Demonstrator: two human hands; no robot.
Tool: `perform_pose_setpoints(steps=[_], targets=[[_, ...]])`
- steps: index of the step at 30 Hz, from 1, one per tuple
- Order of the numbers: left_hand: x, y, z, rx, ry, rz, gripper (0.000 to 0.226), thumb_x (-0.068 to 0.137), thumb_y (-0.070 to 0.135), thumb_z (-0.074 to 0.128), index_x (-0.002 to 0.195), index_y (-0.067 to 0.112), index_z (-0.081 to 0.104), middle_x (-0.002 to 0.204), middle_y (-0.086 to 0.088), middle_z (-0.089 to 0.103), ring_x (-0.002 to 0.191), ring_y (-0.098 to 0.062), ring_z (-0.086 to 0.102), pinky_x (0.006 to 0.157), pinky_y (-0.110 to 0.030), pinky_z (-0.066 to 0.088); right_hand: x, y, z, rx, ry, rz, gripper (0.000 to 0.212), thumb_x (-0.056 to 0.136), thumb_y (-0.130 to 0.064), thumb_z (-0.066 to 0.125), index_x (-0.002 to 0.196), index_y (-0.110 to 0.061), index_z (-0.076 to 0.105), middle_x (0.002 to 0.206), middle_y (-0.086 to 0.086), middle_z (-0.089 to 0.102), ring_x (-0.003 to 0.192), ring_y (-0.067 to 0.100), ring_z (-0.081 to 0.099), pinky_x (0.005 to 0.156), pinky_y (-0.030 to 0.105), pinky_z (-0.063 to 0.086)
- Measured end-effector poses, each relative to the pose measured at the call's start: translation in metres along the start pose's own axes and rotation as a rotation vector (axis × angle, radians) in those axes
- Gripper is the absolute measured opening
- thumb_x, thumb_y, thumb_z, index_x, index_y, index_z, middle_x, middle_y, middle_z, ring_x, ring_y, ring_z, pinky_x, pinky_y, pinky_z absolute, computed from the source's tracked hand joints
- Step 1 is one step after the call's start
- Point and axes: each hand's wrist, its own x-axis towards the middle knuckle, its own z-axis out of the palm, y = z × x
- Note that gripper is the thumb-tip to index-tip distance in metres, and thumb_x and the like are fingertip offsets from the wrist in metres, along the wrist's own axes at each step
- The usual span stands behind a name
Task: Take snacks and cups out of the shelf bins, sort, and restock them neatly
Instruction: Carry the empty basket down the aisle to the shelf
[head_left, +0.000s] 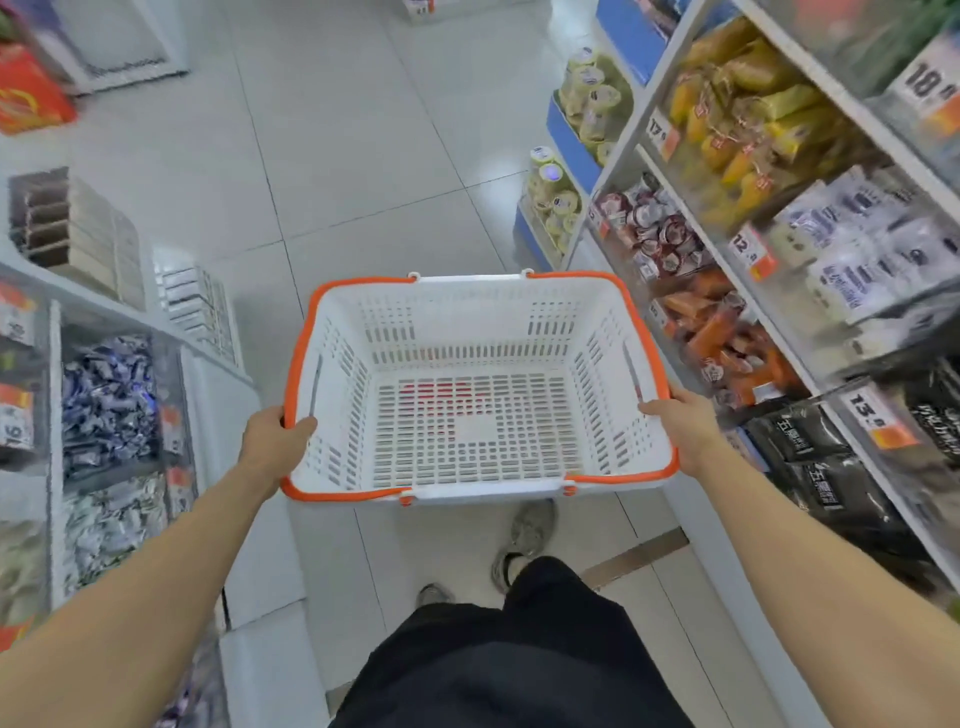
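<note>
One white basket (478, 384) with orange rim trim, nothing in it. Two hands grip it: the left hand (272, 441) on its left edge, the right hand (683, 431) on its right edge. Two grey shoes (524, 540) stand on the floor below. On the right-hand shelving, five orange price tags (750, 254) can be read or partly read: 18, 17, 12, 13 and one small one. The packets in the bins, yellow (748, 109), white (857, 249), orange (727, 343), black (810, 457) and blue-white (109, 400), are too heaped and blurred to count.
</note>
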Motion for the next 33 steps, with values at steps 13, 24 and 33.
perform_pose_setpoints(steps=[13,24,33], targets=[[0.168,0.2,0.119,0.304,-0.132,0.029,0.035,0.098,0.009,0.054,0.129,-0.006,0.056,0.122,-0.025,0.064,0.101,-0.041,0.063,0.081,-0.041,0.048,0.134,0.005,-0.013,0.264,0.224,0.193,0.041,0.083,0.009,0.06,0.099,-0.027,0.072,0.1,0.003,0.075,0.09,0.027,0.073,0.081,0.046,0.061],[0.37,0.308,0.256,0.656,-0.465,0.38,0.013,0.097,0.013,0.059,0.089,0.003,0.061,0.075,-0.01,0.062,0.07,-0.03,0.059,0.063,-0.035,0.044,0.188,0.047,0.073,0.525,0.602,0.414,0.035,0.082,0.006,0.065,0.099,-0.023,0.072,0.094,0.002,0.077,0.086,0.023,0.074,0.073,0.039,0.062],[0.517,0.315,0.387,0.788,-0.704,0.596,0.017,0.095,0.011,0.06,0.089,-0.005,0.064,0.071,-0.014,0.06,0.057,-0.023,0.048,0.053,-0.03,0.038,0.285,0.104,0.174,0.434,0.899,0.569,0.03,0.083,0.01,0.061,0.098,-0.015,0.063,0.095,0.011,0.069,0.079,0.021,0.064,0.07,0.026,0.053]])
